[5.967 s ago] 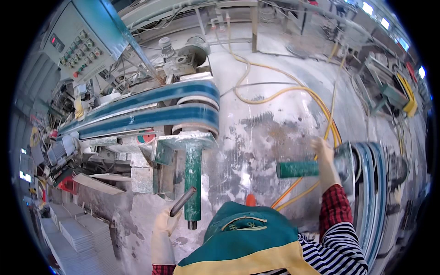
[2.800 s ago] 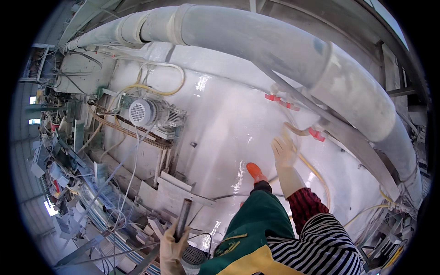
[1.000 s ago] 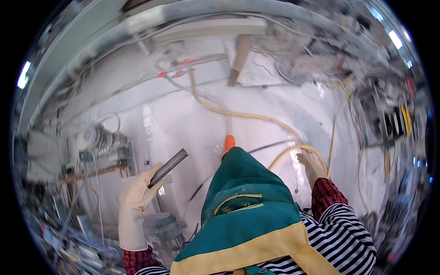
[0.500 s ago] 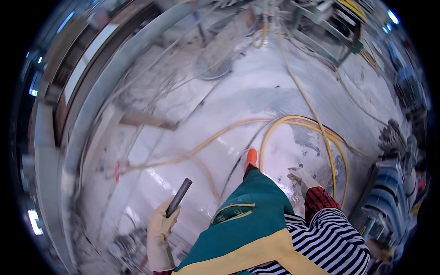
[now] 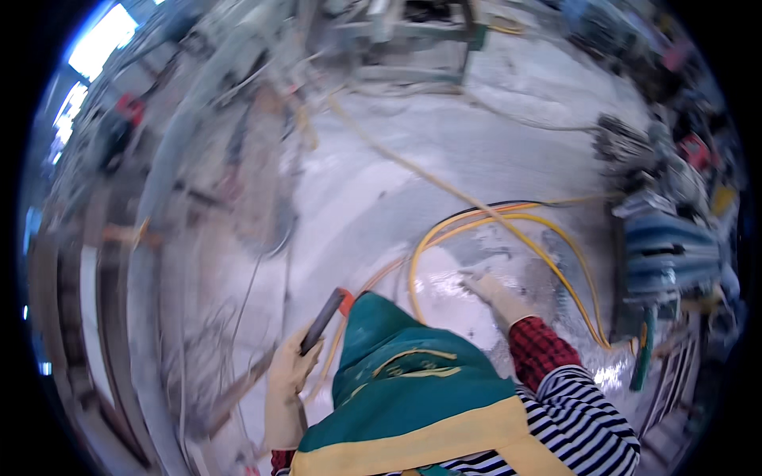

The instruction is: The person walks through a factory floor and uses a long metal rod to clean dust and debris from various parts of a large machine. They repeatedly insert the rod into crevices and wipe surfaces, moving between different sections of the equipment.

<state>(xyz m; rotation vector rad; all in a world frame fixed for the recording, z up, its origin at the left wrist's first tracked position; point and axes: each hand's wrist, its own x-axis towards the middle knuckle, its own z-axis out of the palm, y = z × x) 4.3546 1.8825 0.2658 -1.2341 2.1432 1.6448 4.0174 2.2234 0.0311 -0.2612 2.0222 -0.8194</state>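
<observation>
In a cream-coloured rubber glove, my left hand [image 5: 287, 371] is closed around a short dark grey rod [image 5: 322, 320], which sticks up and forward out of the fist. My right hand [image 5: 494, 297], gloved alike, reaches forward over the floor. Its fingers are somewhat blurred but stretched out, with nothing seen in them. A green apron [image 5: 421, 397] with a yellow band covers my front between the two arms. The orange tip of my footwear [image 5: 346, 302] shows just past the apron's edge, beside the rod's upper end.
A yellow hose [image 5: 548, 228] loops across the wet, whitish floor [image 5: 349, 214] ahead and right of me. A green metal frame [image 5: 413, 32] stands at the far side. Blue machinery [image 5: 671, 250] lines the right; a thick grey pipe [image 5: 147, 317] runs along the left.
My view has turned to the right, so the surroundings have shifted left. The left hand still grips the rod. My right arm reaches further forward.
</observation>
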